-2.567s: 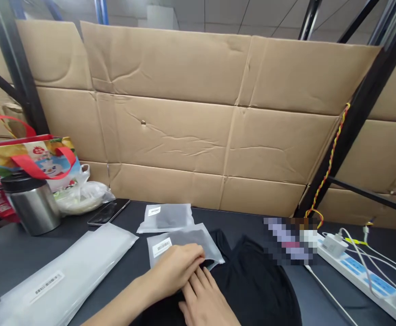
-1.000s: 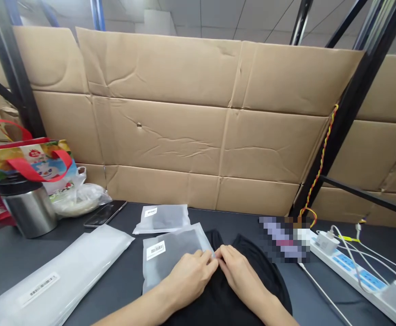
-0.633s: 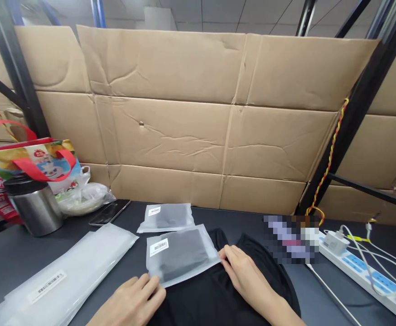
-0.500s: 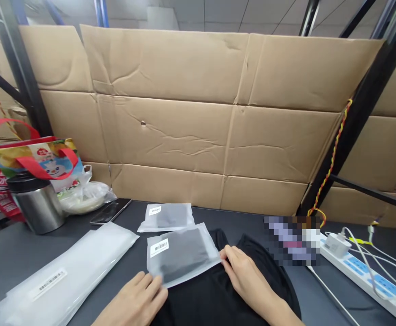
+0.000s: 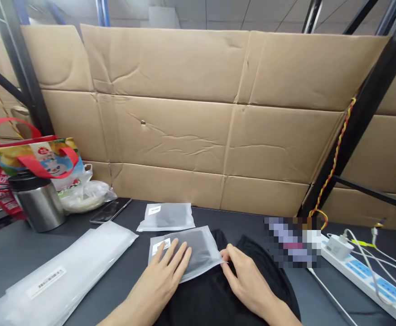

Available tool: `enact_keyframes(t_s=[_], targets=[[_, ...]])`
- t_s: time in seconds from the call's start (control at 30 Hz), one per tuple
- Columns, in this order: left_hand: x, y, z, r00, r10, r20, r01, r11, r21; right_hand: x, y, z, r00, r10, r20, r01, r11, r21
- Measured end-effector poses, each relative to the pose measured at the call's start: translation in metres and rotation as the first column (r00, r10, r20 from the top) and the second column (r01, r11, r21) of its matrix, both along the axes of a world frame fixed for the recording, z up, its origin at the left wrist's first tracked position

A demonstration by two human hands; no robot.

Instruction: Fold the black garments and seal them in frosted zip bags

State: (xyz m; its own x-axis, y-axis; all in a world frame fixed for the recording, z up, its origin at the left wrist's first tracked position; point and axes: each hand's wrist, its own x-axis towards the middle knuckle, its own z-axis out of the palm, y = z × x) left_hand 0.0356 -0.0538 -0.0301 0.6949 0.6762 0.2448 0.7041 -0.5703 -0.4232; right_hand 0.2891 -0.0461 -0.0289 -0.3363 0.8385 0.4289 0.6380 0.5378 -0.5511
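Partly over the black cloth [image 5: 206,299], at its far left, our frosted pouch [image 5: 200,253] stretches side to side, our left hand [image 5: 160,277] spread flat on it, our right hand [image 5: 243,272] pinching its near-right corner

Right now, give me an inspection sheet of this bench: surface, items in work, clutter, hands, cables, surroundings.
Surface: dark table; no spill seen.
Items in work: front pouch, translucent, labelled, dark contents, overlapping black cloth; rear pouch behind it; stack of translucent bags to the left.
Clutter: phone-like slab, metal flask, plastic bag, printed shopping bag; pixelated object, unidentifiable.
Hands: left hand spread on front pouch, partly covering its label; right hand pinching its right corner.
Cables: power strip with white leads, right; yellow-red cord along the post.
Surroundings: creased cardboard wall behind; other people: nothing seen.
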Motion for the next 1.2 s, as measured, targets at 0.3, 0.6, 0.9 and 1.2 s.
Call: enact_keyframes(t_s=[0.3, 0.6, 0.9, 1.2], targets=[[-0.044, 0.075, 0.048, 0.955, -0.037, 0.293, 0.03, 0.999, 0.029, 0.0, 0.009, -0.008, 0.998, -0.012, -0.063, 0.014, 0.999, 0.035], [-0.093, 0.146, 0.016, 0.954, -0.044, 0.297, 0.103, 0.977, -0.185, -0.001, 0.006, -0.006, 0.999, -0.011, 0.045, 0.01, 0.999, 0.033], [-0.101, 0.161, 0.024, 0.933, -0.031, 0.36, 0.128, 0.959, -0.251, -0.004, -0.001, -0.002, 0.988, 0.05, 0.144, -0.053, 0.998, 0.018], [-0.066, 0.088, 0.022, 0.861, 0.067, 0.503, 0.068, 0.967, -0.244, 0.003, 0.05, -0.003, 0.991, -0.13, 0.018, 0.128, 0.987, 0.098]])
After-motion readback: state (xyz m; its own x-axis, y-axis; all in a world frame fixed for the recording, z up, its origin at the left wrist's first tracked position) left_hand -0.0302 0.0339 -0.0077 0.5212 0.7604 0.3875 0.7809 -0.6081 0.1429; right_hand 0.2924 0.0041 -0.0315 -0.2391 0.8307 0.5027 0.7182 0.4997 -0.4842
